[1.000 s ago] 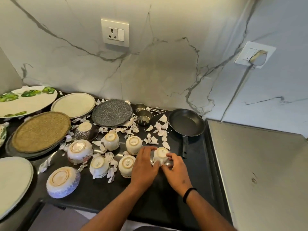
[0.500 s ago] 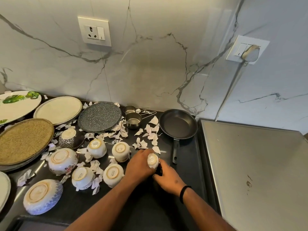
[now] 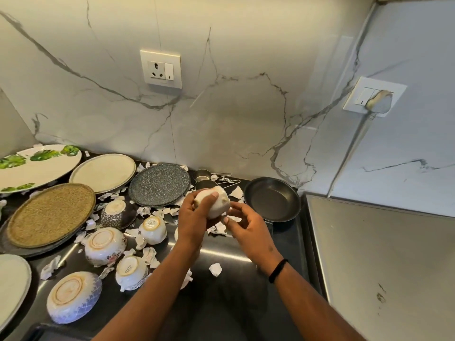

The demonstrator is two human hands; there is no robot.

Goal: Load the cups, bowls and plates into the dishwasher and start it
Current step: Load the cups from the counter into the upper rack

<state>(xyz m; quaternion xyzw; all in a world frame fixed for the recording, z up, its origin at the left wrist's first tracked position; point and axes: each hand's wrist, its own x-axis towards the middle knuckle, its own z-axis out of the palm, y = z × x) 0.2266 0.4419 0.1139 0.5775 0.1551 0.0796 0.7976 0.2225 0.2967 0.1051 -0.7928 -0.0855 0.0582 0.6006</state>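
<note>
Head-worn view, down over countertop (image 3: 221, 303)

A white cup (image 3: 216, 201) was held off the counter (image 3: 229, 252), tilted, in the left hand (image 3: 194, 217). Two white cups (image 3: 153, 229) (image 3: 131, 273) stood upside down on the counter. Three bowls, one dark-patterned (image 3: 113, 214), one floral (image 3: 105, 246) and one blue-patterned (image 3: 73, 296), were inverted at left. A speckled dark plate (image 3: 159, 184), a cream plate (image 3: 103, 173), a leaf-print plate (image 3: 37, 166) and a brown plate (image 3: 50, 214) lay flat farther back.
</note>
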